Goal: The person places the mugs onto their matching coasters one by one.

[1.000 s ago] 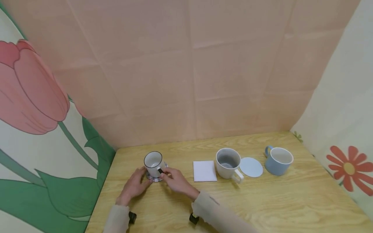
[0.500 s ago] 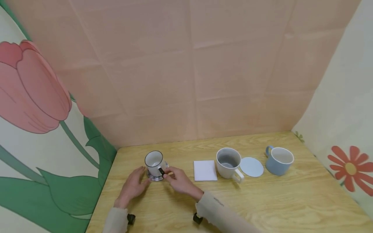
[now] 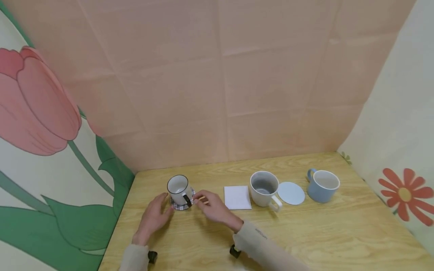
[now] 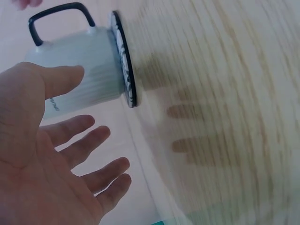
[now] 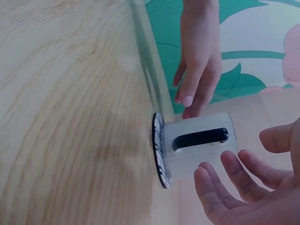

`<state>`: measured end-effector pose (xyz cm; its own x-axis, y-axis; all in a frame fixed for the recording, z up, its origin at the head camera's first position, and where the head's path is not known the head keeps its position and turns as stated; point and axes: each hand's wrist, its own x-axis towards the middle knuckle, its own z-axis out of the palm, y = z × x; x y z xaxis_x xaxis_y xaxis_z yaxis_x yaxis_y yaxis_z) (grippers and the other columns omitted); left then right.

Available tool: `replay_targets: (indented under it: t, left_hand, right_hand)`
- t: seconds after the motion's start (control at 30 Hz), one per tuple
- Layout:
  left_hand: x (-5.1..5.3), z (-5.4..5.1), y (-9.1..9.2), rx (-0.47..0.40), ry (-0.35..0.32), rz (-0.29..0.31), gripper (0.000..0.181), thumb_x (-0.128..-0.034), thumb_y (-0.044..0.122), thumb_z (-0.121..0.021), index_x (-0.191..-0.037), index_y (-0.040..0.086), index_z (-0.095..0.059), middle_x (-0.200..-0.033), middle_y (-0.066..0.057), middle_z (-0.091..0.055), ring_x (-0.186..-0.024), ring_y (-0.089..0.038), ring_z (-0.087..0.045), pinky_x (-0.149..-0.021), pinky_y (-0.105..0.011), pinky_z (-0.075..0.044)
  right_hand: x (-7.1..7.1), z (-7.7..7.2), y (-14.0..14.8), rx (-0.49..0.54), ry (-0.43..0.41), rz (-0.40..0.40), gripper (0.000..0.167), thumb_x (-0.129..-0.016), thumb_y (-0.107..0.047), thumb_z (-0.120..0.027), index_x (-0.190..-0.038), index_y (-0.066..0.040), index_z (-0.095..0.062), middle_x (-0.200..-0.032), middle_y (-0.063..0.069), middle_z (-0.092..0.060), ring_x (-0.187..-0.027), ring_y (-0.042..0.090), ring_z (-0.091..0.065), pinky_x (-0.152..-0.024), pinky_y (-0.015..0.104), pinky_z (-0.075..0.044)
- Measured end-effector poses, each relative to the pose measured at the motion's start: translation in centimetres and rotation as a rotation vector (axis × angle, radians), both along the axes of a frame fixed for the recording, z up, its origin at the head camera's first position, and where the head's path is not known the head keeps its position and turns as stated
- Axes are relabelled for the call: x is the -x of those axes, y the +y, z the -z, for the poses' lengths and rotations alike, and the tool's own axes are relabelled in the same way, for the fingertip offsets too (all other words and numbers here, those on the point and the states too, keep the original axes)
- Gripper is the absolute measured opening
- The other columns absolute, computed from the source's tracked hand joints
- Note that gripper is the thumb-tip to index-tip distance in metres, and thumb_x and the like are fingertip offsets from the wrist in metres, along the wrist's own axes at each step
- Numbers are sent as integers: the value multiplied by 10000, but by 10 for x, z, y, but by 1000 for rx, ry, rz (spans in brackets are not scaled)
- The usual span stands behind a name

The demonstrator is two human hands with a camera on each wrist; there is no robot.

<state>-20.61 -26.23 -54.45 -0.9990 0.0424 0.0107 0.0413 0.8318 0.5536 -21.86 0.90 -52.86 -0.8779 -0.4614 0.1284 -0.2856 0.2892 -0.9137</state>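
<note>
A white mug with a black rim and black handle (image 3: 178, 188) stands upright on a round plaid coaster (image 3: 181, 207) at the table's left. Beside its left side the left hand (image 3: 153, 217) is open with spread fingers; the left wrist view shows that hand (image 4: 61, 145) near the mug (image 4: 84, 70), holding nothing. Just right of the coaster the right hand (image 3: 215, 209) has loosely bent fingers and holds nothing. In the right wrist view this hand (image 5: 253, 187) is close to the mug (image 5: 197, 154), its fingers off the black handle (image 5: 201, 138).
To the right on the wooden table (image 3: 305, 233) are a white square coaster (image 3: 237, 198), a white mug with a grey inside (image 3: 264, 194), a light-blue round coaster (image 3: 291, 193) and a blue mug (image 3: 322, 190). A pink cloth backdrop (image 3: 176, 86) hangs behind.
The right hand has let go of the black handle and moved slightly right, away from the mug. The left hand has drawn back a little from the coaster. The mug stays on the coaster.
</note>
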Motion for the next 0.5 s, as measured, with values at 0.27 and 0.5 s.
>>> replay_targets:
  t: [0.27, 0.5]
  left_hand:
    - [-9, -7, 2, 9, 74, -28, 652, -1047, 284, -699, -1587, 13, -455, -1662, -250, -421, -1521, -491, -401, -1259, -684, -295]
    - [-12, -17, 4, 19, 76, -22, 671, -1065, 320, -670, -1615, 33, -417, -1697, -232, -371, -1558, -481, -347, -1280, -680, -254]
  right_hand:
    - [-2, -6, 13, 1, 28, 9, 235, -1114, -226, -571, -1259, -91, -696, -1261, 140, -730, -1153, 260, -704, -981, 400, -613]
    - [-6, -18, 24, 0, 63, 22, 232, -1108, -212, -581, -1245, -69, -702, -1228, 123, -743, -1146, 277, -713, -930, 351, -624]
